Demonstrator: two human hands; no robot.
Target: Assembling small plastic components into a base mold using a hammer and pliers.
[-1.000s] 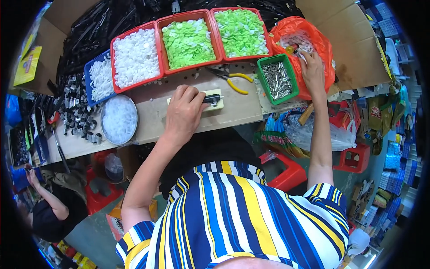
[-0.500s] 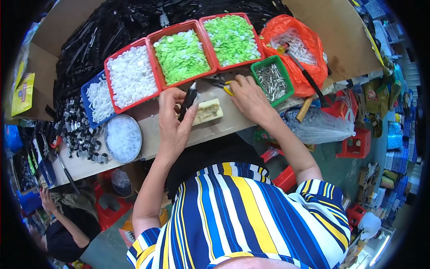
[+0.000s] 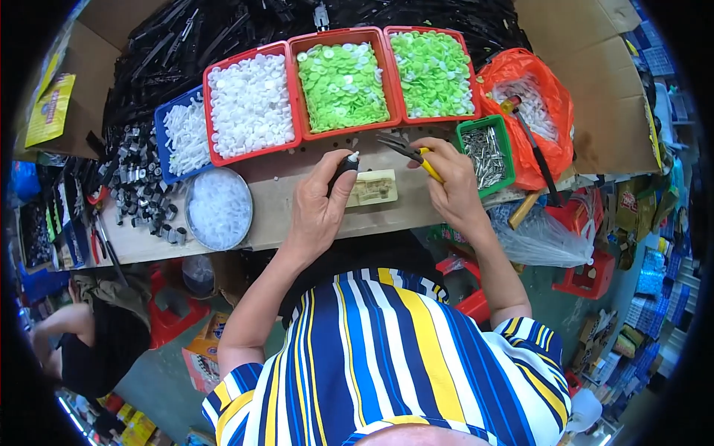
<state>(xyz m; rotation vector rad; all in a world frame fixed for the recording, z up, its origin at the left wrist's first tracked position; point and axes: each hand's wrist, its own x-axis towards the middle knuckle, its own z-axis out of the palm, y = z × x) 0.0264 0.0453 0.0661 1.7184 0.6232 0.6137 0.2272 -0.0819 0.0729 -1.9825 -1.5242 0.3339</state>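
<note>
My left hand (image 3: 316, 212) is closed around a black, rounded part (image 3: 343, 175) with a small white tip pointing up and away from me. In my right hand (image 3: 457, 189) is a pair of pliers (image 3: 405, 149) with yellow handles, gripped by the fingers. Its dark jaws point left, toward the black part but apart from it, and look slightly parted. Between my hands, a cream-coloured rectangular block (image 3: 374, 188) with a brownish worn recess lies on the table (image 3: 294, 223). Whether the black part touches the block is hard to tell.
Red bins of white pieces (image 3: 251, 104) and green pieces (image 3: 342, 85) line the far side. A blue tray (image 3: 186, 137), loose black parts (image 3: 141, 167) and a round dish (image 3: 219, 208) stand left. Right are a green metal-pin tray (image 3: 485, 156), an orange bag (image 3: 561, 104) and a hammer (image 3: 539, 160).
My right hand has picked the pliers up off the table and turned their jaws toward my left hand. The black part has tilted in my left hand. The whole view has shifted slightly.
</note>
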